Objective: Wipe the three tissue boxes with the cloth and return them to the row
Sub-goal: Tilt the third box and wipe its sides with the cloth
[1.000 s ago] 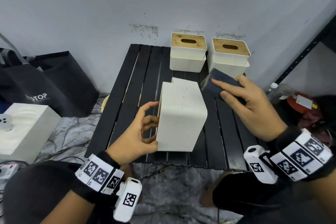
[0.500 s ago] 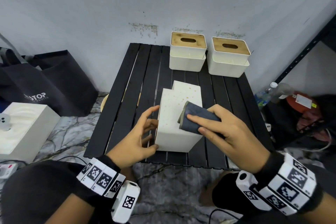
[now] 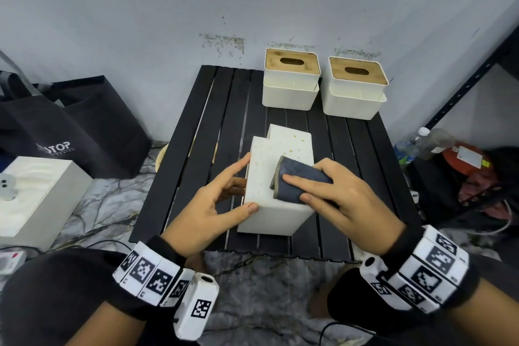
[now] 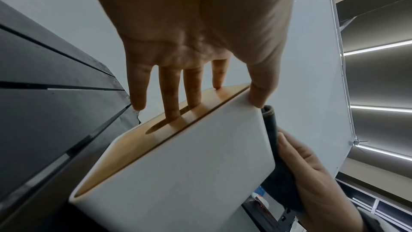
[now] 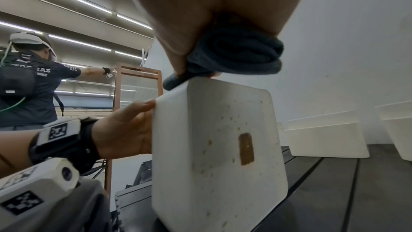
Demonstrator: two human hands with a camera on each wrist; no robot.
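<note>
One white tissue box (image 3: pixel 273 218) lies on its side near the front of the black slatted table (image 3: pixel 193 149), its speckled face up and its wooden lid (image 4: pixel 133 140) turned left. My left hand (image 3: pixel 238 185) grips it, thumb on the near top corner and fingers on the lid, two of them in the slot. With my right hand (image 3: pixel 317 191) I hold a folded dark blue cloth (image 3: pixel 297 180) and press it on the box's upper face. The other two white boxes (image 3: pixel 290 90) (image 3: pixel 354 95) stand upright, side by side, at the table's back edge.
A black bag (image 3: pixel 70 132) and a white box (image 3: pixel 36 199) sit on the floor to the left. On the right are a dark shelf frame (image 3: pixel 463 93), bottles (image 3: pixel 421 143) and red clutter. Another person (image 5: pixel 26 84) stands in the background.
My right hand brought the cloth from beyond the box's far right corner onto its upper face and slid it towards me. My left hand kept its hold on the box.
</note>
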